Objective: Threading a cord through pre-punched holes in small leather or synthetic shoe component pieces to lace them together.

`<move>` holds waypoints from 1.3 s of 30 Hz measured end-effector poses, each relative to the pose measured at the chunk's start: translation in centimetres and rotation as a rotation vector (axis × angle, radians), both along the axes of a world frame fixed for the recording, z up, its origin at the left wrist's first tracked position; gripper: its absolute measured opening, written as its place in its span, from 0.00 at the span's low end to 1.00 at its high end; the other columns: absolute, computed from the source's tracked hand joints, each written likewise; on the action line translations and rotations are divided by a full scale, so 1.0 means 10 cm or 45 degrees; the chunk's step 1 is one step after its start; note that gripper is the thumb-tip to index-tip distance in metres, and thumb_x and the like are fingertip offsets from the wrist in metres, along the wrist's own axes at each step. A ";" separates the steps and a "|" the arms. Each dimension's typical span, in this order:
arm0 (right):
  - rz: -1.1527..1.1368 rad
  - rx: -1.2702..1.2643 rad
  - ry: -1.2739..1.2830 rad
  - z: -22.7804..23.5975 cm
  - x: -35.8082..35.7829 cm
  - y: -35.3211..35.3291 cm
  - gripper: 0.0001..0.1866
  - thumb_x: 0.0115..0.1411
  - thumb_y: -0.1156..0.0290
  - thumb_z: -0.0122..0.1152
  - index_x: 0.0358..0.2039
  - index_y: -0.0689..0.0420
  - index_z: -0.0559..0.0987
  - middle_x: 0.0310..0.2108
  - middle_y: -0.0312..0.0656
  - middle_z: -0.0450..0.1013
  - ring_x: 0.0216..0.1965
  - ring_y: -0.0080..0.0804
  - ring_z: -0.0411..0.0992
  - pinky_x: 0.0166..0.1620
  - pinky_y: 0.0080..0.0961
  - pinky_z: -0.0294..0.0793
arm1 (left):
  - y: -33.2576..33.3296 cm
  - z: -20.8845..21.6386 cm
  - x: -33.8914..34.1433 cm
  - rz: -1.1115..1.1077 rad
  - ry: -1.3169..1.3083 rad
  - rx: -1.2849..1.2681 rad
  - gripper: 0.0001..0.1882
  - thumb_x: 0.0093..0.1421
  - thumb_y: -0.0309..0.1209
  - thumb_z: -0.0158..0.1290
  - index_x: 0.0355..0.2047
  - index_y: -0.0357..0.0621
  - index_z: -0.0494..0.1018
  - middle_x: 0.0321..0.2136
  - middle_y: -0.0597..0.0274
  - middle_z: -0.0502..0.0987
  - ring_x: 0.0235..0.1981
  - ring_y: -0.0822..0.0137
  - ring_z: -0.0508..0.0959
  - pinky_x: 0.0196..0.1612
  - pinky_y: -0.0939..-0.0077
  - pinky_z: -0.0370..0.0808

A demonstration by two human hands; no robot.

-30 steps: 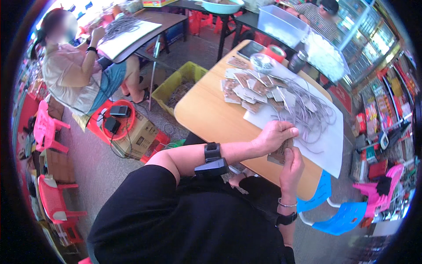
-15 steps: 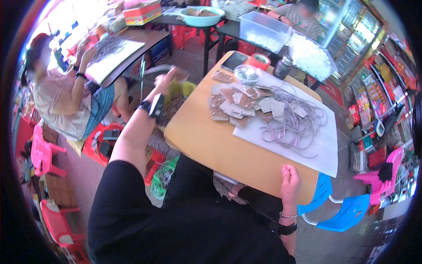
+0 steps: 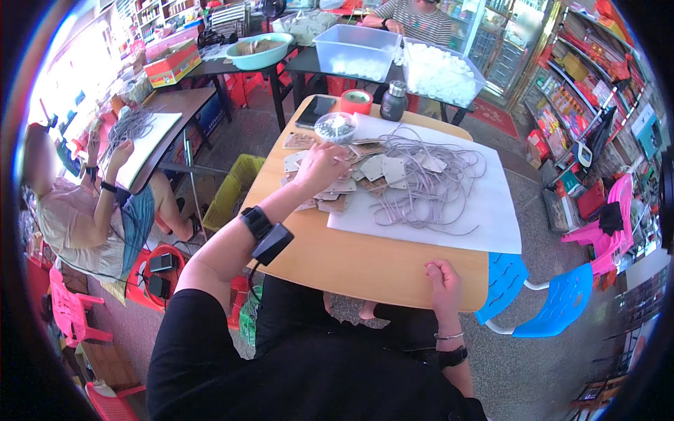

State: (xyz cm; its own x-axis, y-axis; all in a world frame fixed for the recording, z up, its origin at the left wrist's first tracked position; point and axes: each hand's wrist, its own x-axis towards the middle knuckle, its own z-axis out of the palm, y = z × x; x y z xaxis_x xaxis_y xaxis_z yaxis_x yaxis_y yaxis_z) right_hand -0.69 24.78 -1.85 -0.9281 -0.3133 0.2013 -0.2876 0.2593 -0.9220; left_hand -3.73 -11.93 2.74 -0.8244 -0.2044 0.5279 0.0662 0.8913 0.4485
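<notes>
My left hand [image 3: 321,168] reaches over a heap of small grey and brown flat pieces [image 3: 385,170] on the wooden table [image 3: 330,252]. Its fingers are loosely bent and slightly apart, with the tips partly lost among the pieces. A clear bowl [image 3: 336,129] of small grey bits stands just beyond that hand. Thin grey cords [image 3: 432,203] lie tangled beside the heap, on a white sheet [image 3: 491,228]. Above the table's near right edge, my right hand [image 3: 444,284] is closed with thumb and fingers together; anything between them is too small to make out.
Behind the bowl are a phone [image 3: 316,112], a red tape roll [image 3: 357,102] and a dark bottle [image 3: 394,102]. A yellow bin [image 3: 235,186] stands left of the table, a blue chair [image 3: 554,302] at right. Two people sit at other tables, one left, one at the back.
My left hand has swung from the yellow bin at the left to the heap on the table. My right hand stays closed near the table's edge. The view has shifted.
</notes>
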 end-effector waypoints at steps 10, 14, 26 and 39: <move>0.037 -0.055 0.060 -0.01 0.04 0.04 0.06 0.58 0.73 0.54 0.29 0.62 0.75 0.24 0.39 0.71 0.27 0.25 0.70 0.32 0.21 0.68 | 0.14 0.11 0.06 0.241 -0.310 -0.125 0.17 0.47 0.37 0.56 0.37 0.42 0.76 0.30 0.49 0.77 0.38 0.54 0.75 0.49 0.58 0.67; 0.078 -0.022 0.138 -0.04 0.04 0.08 0.05 0.59 0.74 0.52 0.30 0.62 0.75 0.24 0.35 0.70 0.28 0.18 0.68 0.33 0.17 0.67 | 0.04 0.09 0.50 0.190 -0.289 0.430 0.21 0.47 0.35 0.60 0.41 0.38 0.73 0.32 0.54 0.78 0.35 0.64 0.78 0.43 0.71 0.73; 0.304 -0.424 -0.417 0.42 0.06 -0.21 0.15 0.62 0.69 0.51 0.46 0.64 0.69 0.30 0.37 0.71 0.25 0.19 0.67 0.30 0.16 0.68 | 1.16 0.24 0.86 -0.752 -0.088 0.352 0.21 0.47 0.25 0.61 0.43 0.40 0.71 0.45 0.55 0.74 0.41 0.63 0.74 0.45 0.72 0.73; 0.192 -0.423 -0.337 0.30 0.02 -0.22 0.11 0.58 0.75 0.52 0.41 0.62 0.68 0.25 0.36 0.69 0.23 0.17 0.66 0.25 0.18 0.68 | 1.67 0.02 0.43 -0.629 -0.585 0.922 0.17 0.55 0.37 0.57 0.38 0.35 0.75 0.26 0.60 0.78 0.29 0.72 0.75 0.35 0.76 0.72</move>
State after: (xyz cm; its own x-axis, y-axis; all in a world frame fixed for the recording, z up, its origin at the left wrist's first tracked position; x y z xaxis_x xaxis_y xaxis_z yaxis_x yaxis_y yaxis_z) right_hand -0.46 22.58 1.10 -0.9100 -0.4077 0.0755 -0.0424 -0.0897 -0.9951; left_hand 0.60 4.75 2.95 -0.9973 0.0707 0.0183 0.0395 0.3105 0.9498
